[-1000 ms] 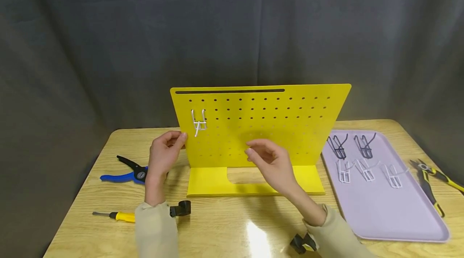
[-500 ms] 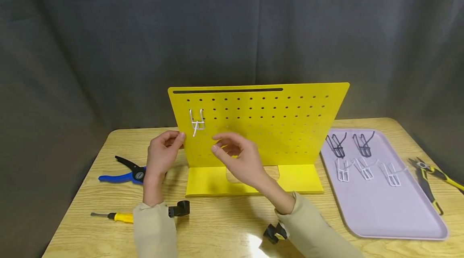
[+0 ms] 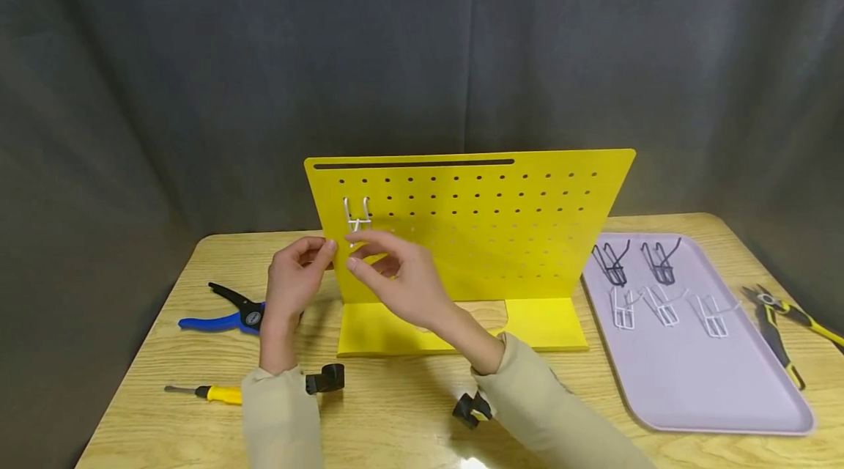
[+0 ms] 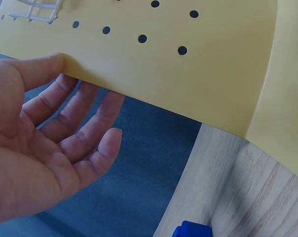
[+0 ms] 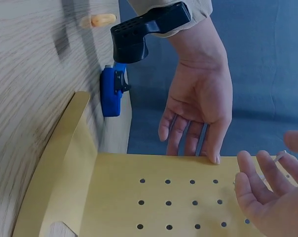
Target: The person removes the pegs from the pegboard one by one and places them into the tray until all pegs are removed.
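Observation:
A yellow pegboard [image 3: 514,242] stands on its bent base, with a white wire hook [image 3: 358,220] hung in holes near its upper left. My left hand [image 3: 294,280] pinches the board's left edge. In the left wrist view, the thumb of that hand [image 4: 45,143] lies on the front face and several fingers reach behind. My right hand [image 3: 405,282] is in front of the board, fingers loosely curved, index fingertip right at the hook's lower end and partly covering it. In the right wrist view, the hook's prong [image 5: 280,156] shows beside the fingers of this hand [image 5: 282,207].
On the right, a lilac tray [image 3: 719,396] bears two black wire hooks [image 3: 659,264] and three white ones [image 3: 712,319]. Yellow-black pliers [image 3: 774,330] lie past it. Left are a blue-and-black plier-like tool [image 3: 231,319] and a yellow screwdriver [image 3: 220,394].
My right hand has moved left across the board's front, from its middle to the hung white hook. The left hand has stayed on the board's edge.

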Available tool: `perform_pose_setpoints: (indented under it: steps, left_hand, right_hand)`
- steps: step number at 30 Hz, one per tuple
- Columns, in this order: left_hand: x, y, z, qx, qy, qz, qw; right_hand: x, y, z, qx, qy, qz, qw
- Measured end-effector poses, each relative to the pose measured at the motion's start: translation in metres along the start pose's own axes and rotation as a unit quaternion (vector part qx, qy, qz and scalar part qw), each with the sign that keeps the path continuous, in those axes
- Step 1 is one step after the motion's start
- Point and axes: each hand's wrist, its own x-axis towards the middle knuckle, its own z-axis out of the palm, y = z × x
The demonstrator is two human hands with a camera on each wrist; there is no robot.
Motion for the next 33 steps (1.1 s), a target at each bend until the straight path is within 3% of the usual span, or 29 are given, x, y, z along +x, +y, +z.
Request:
perform_pose_setpoints:
  steps: [8, 18, 23, 33]
  left_hand:
    - [0.001, 0.002, 0.001, 0.006, 0.003, 0.006, 1.0000]
    - [0.000, 0.002, 0.001, 0.011, 0.005, 0.003, 0.9999]
    - [0.000, 0.002, 0.001, 0.011, 0.005, 0.000, 0.9999]
    - [0.000, 0.002, 0.001, 0.008, 0.003, -0.004, 1.0000]
  right_hand:
    - [0.007, -0.003, -0.001, 0.047, 0.011, 0.036, 0.9982]
    - [0.014, -0.004, -0.002, 0.048, 0.008, 0.041, 0.9980]
    - [0.014, -0.005, -0.003, 0.074, 0.008, 0.038, 0.9965]
    - [0.012, -0.005, -0.003, 0.083, 0.010, 0.061, 0.9946]
